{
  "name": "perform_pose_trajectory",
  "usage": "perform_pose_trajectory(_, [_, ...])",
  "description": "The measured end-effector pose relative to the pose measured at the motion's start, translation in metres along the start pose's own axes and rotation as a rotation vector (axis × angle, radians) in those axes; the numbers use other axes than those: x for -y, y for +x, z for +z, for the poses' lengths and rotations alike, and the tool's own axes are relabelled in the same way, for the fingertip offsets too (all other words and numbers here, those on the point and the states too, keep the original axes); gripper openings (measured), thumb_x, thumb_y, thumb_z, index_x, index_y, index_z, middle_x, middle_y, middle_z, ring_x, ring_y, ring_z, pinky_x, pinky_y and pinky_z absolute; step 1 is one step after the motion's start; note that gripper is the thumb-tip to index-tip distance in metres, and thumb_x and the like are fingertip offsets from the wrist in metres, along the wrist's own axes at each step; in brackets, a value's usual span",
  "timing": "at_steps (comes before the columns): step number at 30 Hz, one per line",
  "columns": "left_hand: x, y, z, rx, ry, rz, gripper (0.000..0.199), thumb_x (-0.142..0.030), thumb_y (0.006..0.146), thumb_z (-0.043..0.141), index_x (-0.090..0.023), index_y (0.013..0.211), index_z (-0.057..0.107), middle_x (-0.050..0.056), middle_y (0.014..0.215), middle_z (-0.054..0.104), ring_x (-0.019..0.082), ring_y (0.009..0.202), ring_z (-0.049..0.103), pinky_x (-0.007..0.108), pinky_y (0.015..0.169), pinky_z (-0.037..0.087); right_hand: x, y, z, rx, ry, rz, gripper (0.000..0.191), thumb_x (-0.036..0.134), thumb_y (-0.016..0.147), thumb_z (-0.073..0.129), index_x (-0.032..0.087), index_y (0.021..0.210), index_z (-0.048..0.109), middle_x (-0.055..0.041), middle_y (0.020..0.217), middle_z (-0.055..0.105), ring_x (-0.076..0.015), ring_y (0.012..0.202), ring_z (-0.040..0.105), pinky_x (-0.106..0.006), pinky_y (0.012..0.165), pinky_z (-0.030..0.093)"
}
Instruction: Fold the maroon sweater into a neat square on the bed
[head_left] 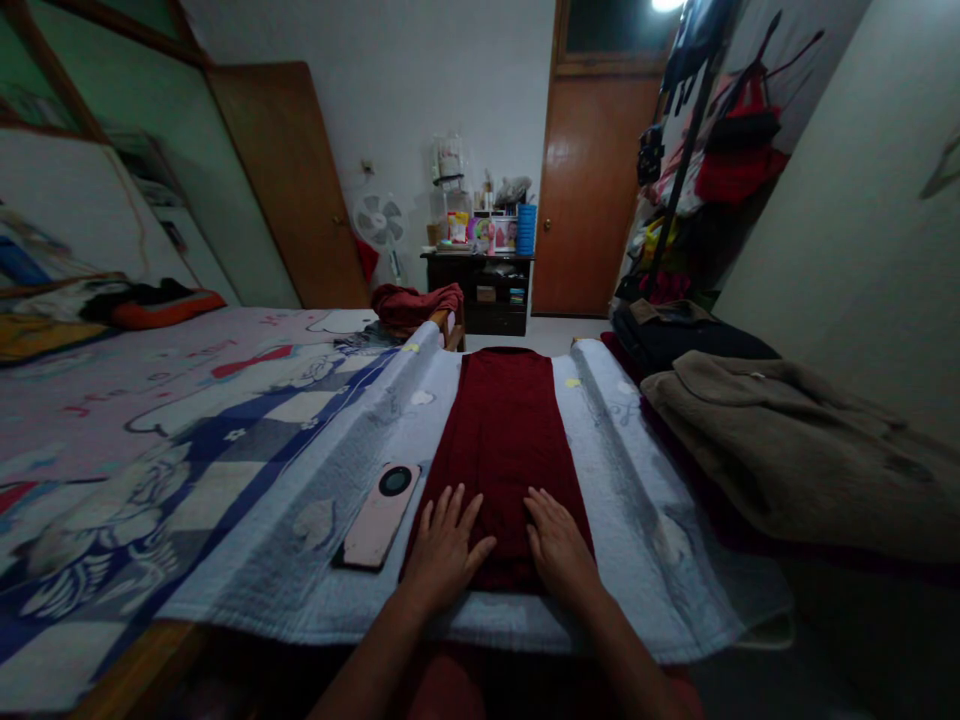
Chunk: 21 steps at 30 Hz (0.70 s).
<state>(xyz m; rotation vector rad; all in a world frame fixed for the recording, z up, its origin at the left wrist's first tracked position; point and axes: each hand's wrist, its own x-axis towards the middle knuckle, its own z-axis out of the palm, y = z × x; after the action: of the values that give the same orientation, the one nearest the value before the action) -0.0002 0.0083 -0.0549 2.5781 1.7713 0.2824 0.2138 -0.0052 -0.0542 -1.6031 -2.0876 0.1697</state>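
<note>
A phone, a bed and piled clothes in a dim room
A pink-backed phone [379, 525] with a round, dark camera ring lies on a pale quilted cloth [262, 580]; to the left spreads a bed [191, 335] with a printed pink and blue-checked cover, dark and orange clothing [169, 303] near its far edge. On the right, a brown coat [810, 450] lies folded just in front of dark clothes [694, 338], with red bags [739, 175] hanging beyond. At the back, a white fan [381, 220] stands beside a dark cabinet [450, 290] topped with packets and a blue container [526, 230], between two wooden doors.
</note>
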Motion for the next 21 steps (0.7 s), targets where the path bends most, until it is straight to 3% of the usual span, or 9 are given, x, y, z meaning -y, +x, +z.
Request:
perform_pose_trajectory(4, [0.01,0.0,-0.007,0.031,-0.011,0.003,0.065,-0.062,0.091,0.036,-0.028,0.146,0.035,0.008,0.154,0.031,0.031,0.142,0.023,0.057,0.112,0.021,0.001,0.0,-0.002,0.026,-0.005,0.012,0.045,0.014,0.089,0.04,0.013,0.132,0.053,-0.0094,0.142,0.048,-0.022,0.135,0.039,-0.041,0.113,0.033])
perform_pose_trajectory(8, [0.026,-0.001,-0.01,-0.054,-0.019,-0.007,0.066,-0.056,0.092,0.037,-0.024,0.149,0.026,0.01,0.153,0.032,0.028,0.142,0.026,0.057,0.113,0.017,-0.001,-0.001,0.001,0.006,-0.007,0.012,0.044,0.015,0.09,0.039,0.014,0.132,0.053,-0.0092,0.141,0.049,-0.0221,0.134,0.04,-0.042,0.111,0.035])
perform_pose_trajectory(12, [0.038,-0.004,-0.003,-0.048,-0.021,0.011,0.062,-0.054,0.093,0.037,-0.025,0.148,0.03,0.009,0.154,0.031,0.026,0.142,0.026,0.052,0.112,0.023,-0.004,-0.001,0.005,-0.021,-0.001,-0.013,0.045,0.015,0.089,0.039,0.016,0.132,0.053,-0.0089,0.141,0.049,-0.0221,0.134,0.041,-0.043,0.11,0.036])
perform_pose_trajectory(17, [0.04,-0.006,0.002,-0.01,-0.01,0.007,0.061,-0.056,0.093,0.037,-0.026,0.146,0.034,0.009,0.154,0.03,0.026,0.142,0.025,0.051,0.112,0.025,-0.004,-0.002,0.004,-0.021,-0.008,-0.016,0.044,0.015,0.089,0.039,0.015,0.132,0.053,-0.0088,0.142,0.049,-0.0219,0.134,0.04,-0.042,0.111,0.035])
perform_pose_trajectory(21, [0.039,-0.008,0.004,-0.044,0.0,0.006,0.061,-0.056,0.093,0.038,-0.026,0.146,0.034,0.009,0.154,0.03,0.026,0.142,0.025,0.05,0.112,0.026,-0.003,-0.002,0.002,-0.014,-0.014,-0.015,0.044,0.015,0.089,0.039,0.013,0.131,0.053,-0.0092,0.141,0.049,-0.0219,0.134,0.041,-0.041,0.111,0.035])
